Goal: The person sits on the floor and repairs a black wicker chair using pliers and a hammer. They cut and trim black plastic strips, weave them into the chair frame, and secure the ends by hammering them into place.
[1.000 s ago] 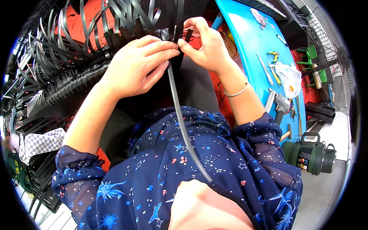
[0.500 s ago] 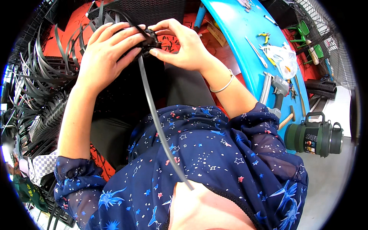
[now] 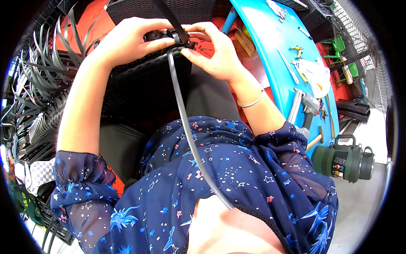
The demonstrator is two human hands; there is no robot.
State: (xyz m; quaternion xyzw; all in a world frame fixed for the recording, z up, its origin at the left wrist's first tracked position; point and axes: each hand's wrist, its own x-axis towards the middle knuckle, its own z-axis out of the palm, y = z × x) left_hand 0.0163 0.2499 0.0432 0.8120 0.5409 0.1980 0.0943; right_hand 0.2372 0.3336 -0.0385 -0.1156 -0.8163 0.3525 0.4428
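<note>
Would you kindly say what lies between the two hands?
Between the left hand and right hand, the head view shows part of a black woven piece and a dark strip.

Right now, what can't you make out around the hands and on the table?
In the head view:
Left hand: most fingertips, behind the black woven piece.
Grey strip: its run past the woven edge, hidden by that edge.
Black strip: upper end, cut off by the picture's top.
Plastic bag: contents, lost in glare.

Long flat strip (image 3: 182, 106) at centre, smooth broad tabletop (image 3: 275, 46) right.
On the tabletop, thin plastic bag (image 3: 318, 79) lies beyond wooden-handled hammer (image 3: 314, 143).
</note>
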